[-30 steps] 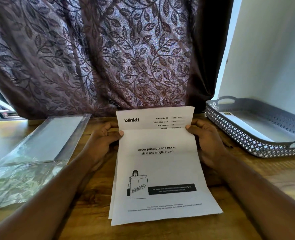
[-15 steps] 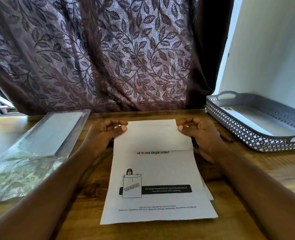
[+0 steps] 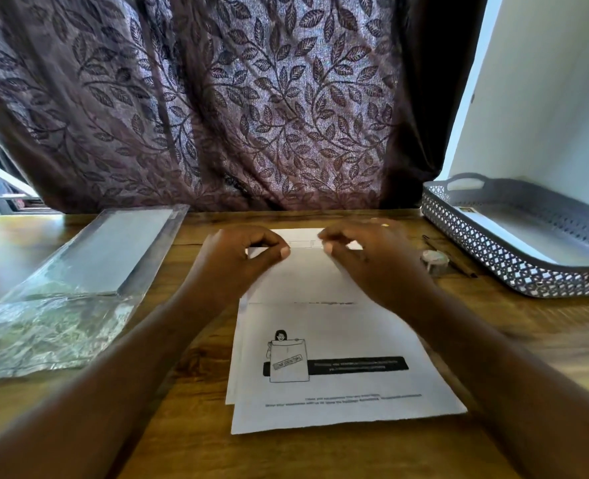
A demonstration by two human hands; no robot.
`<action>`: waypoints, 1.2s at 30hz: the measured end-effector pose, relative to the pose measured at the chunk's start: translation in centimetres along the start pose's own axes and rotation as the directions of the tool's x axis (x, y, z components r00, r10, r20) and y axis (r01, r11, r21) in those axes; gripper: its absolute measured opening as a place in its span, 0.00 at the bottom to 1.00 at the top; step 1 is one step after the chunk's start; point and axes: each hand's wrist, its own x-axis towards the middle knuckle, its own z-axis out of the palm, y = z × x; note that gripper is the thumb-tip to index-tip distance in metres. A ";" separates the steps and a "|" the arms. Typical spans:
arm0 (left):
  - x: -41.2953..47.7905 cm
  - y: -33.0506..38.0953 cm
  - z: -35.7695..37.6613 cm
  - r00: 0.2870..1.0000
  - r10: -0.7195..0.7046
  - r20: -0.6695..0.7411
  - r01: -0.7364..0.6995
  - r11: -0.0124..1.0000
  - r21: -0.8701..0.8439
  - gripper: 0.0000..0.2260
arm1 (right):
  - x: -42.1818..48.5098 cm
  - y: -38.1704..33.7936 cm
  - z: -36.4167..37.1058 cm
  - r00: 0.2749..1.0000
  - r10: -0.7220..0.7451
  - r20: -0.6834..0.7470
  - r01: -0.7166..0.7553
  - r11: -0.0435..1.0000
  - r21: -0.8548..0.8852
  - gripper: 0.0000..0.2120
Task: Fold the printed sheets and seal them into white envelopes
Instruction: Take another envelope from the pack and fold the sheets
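Printed sheet (image 3: 338,340) is laid flat on wooden table (image 3: 189,444), far third folded over toward the wrists. The crease is pinched by left hand (image 3: 248,261), fingers curled. Right hand (image 3: 372,264) is set just beside it on the same crease, blurred: pinching or pressing cannot be told. Lower sheets (image 3: 235,357) are fanned out beneath the grip. Risk judged: if these are dragged, a skewed crease is set and fit into envelopes (image 3: 113,257), well left of the grip, is spoiled.

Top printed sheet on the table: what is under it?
A lower sheet shows as a thin strip along the left edge of the top printed sheet, on the wooden table. Its print, and any further sheets, are covered.
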 end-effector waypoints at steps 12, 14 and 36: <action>0.3 -0.3 -0.4 0.999 0.017 0.033 -0.016 0.999 -0.031 0.03 | 0.1 1.1 -1.2 0.986 -0.007 0.169 0.023 0.995 -0.093 0.16; 0.3 -0.9 -0.5 0.999 -0.017 0.028 0.019 0.997 -0.071 0.03 | 0.1 2.1 -1.8 0.983 0.057 0.176 -0.046 0.997 -0.065 0.12; 0.2 0.6 -0.4 0.997 0.036 0.062 -0.044 0.990 0.134 0.10 | -0.7 0.4 -0.5 0.969 0.238 0.071 -0.249 0.928 0.278 0.04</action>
